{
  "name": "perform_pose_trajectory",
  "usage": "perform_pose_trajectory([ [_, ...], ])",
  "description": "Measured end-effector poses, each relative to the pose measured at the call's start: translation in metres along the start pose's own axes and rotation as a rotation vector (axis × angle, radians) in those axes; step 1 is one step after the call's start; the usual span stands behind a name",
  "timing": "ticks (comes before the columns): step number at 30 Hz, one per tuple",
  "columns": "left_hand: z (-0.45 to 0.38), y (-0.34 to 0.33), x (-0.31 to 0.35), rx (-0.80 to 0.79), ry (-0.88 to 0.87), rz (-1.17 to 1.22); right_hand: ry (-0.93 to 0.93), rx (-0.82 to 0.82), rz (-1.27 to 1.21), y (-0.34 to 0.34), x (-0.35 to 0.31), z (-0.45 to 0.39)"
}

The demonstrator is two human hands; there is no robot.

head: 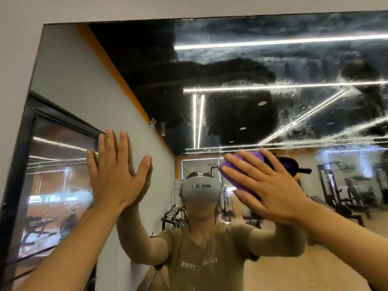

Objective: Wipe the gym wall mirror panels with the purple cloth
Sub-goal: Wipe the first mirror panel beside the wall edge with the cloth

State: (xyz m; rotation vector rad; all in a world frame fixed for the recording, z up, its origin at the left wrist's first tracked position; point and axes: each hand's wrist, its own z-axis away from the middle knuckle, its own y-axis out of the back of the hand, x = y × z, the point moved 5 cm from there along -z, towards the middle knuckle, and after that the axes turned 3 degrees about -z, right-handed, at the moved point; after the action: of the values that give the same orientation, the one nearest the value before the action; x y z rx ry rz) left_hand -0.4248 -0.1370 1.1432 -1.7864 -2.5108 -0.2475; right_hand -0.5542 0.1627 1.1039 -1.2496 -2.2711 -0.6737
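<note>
Pressing flat, the right hand (266, 185) pins the purple cloth (241, 177) against the mirror (231, 59), its fingers (243, 164) straight and spread, pointing up and to the left across the glass. The cloth lies directly under those fingers and the palm, a folded pad whose long axis runs roughly from lower right to upper left, showing past the fingertips. Left of the cloth, the left hand (114, 171) rests open on the glass, fingers straight and near together, thumb out, bracing only. Above and to the right of the cloth spreads a hazy, streaked film (315, 97). So the right hand is the one placed to sweep, probably upward into that haze.
</note>
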Motion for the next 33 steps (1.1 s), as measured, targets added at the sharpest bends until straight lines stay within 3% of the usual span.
perform_pose_trajectory([
  [7, 0.000, 0.000, -0.001, 0.006, -0.008, 0.003, -0.311, 0.102, -0.041, 0.018, 0.061, -0.067],
  [16, 0.000, -0.001, -0.001, 0.002, -0.004, 0.010, 0.026, -0.038, 0.039, -0.010, -0.028, 0.061],
  [20, 0.001, 0.001, 0.001, 0.006, -0.012, -0.006, 0.148, -0.090, 0.031, -0.005, -0.021, 0.053],
  [22, 0.001, 0.000, 0.000, 0.011, -0.015, -0.006, 0.123, -0.076, 0.017, 0.000, -0.001, 0.026],
  [27, 0.001, -0.002, -0.001, 0.019, -0.027, -0.004, -0.177, 0.022, -0.025, 0.020, 0.058, -0.047],
  [30, 0.001, -0.002, -0.001, 0.023, -0.030, 0.003, -0.224, 0.069, -0.010, 0.016, 0.043, -0.041],
  [33, 0.001, -0.001, -0.002, 0.013, -0.031, 0.009, -0.154, 0.047, -0.010, 0.007, 0.004, 0.001],
])
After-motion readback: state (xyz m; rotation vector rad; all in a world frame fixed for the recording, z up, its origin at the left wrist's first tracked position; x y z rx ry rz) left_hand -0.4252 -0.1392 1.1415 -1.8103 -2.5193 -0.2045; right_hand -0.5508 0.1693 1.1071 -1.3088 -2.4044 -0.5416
